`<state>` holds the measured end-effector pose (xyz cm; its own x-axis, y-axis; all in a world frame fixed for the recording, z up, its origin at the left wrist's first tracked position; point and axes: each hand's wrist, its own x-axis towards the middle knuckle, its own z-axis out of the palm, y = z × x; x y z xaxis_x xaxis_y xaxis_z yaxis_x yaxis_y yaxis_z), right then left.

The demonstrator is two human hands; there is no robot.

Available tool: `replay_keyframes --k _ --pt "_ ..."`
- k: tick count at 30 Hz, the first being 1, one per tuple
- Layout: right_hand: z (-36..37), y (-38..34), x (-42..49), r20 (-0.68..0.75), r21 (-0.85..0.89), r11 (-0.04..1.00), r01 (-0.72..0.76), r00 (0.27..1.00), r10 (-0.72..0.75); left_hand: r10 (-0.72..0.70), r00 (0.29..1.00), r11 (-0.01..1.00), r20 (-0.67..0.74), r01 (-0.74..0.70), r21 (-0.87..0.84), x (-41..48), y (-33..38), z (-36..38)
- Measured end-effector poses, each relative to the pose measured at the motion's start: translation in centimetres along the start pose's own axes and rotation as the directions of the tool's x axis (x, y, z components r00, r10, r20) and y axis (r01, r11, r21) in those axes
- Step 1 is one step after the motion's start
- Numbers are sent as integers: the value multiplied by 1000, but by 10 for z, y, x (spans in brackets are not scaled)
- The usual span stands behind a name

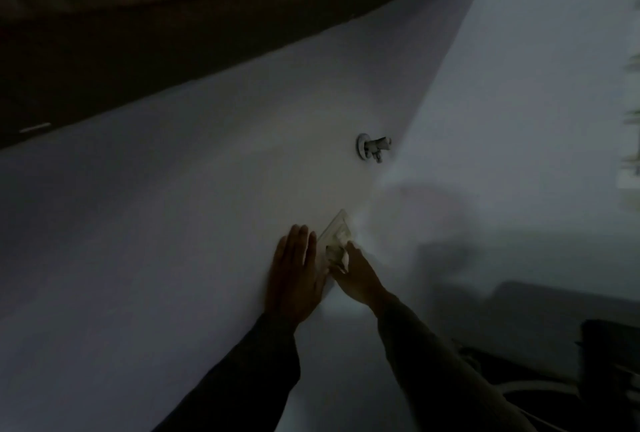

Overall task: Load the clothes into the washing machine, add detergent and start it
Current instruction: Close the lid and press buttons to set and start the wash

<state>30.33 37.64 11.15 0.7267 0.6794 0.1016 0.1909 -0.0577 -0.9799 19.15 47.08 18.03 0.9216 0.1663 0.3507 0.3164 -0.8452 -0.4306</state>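
The view is dim and tilted, facing a white wall. A pale wall socket plate (335, 231) sits on the wall. My left hand (294, 275) lies flat and open against the wall just left of the plate. My right hand (358, 275) is at the plate, fingers pinched on a whitish plug (337, 254) at the socket. Both arms wear dark sleeves. No washing machine, clothes or detergent can be made out.
A metal water tap (374, 147) sticks out of the wall above the socket. Dark wooden panelling (138, 16) fills the upper left. A dark object (609, 359) and a pale cable (540, 388) lie at the lower right.
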Motion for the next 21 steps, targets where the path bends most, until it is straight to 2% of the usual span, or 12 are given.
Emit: replay_keyframes --k 6,13,21 --pt "-12 26 -40 -113 -213 965 -152 985 130 -33 998 999 52 33 -14 -9 9 -12" --pt "-50 40 -103 -175 -392 907 -154 980 91 45 999 994 -10 -46 -96 -34 47 -32" --pt "-86 43 -191 -237 -576 788 -216 967 92 21 999 972 -39 -29 -232 -75 132 -64"
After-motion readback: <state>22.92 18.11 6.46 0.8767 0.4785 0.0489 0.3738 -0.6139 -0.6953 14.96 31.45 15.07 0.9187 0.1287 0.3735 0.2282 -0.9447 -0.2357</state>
